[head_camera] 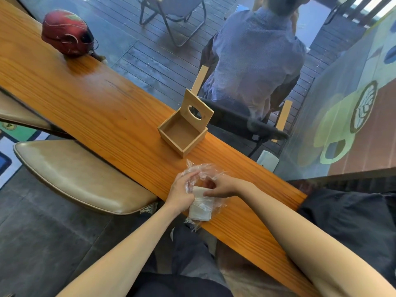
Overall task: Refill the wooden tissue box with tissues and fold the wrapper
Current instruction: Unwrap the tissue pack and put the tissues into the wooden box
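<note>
Both hands work at one small bundle near the near edge of the long orange-brown wooden counter [111,108]: a white stack of folded tissues [200,207] half inside its crinkled clear plastic wrapper [201,170]. The left hand [181,192] is curled around the left side of the stack, fingers pinching the loose film; the right hand [222,186] is closed on the wrapper's opened mouth, thumb pressed at the stack's top. The light wooden tissue box with its hinged oval-slotted lid [183,130] stands open and empty further along, towards the far edge, apart from the bundle. The step in hand looks like stripping the wrapper. To do it well, I would hold the stack square with the left hand and peel the film back with the right, not pull the tissues, since a loose stack fans and creases easily. Keeping the film in one piece should make folding it simpler afterwards. The bundle's lower end overhangs the near edge slightly, so shifting it inward seems wise.
</note>
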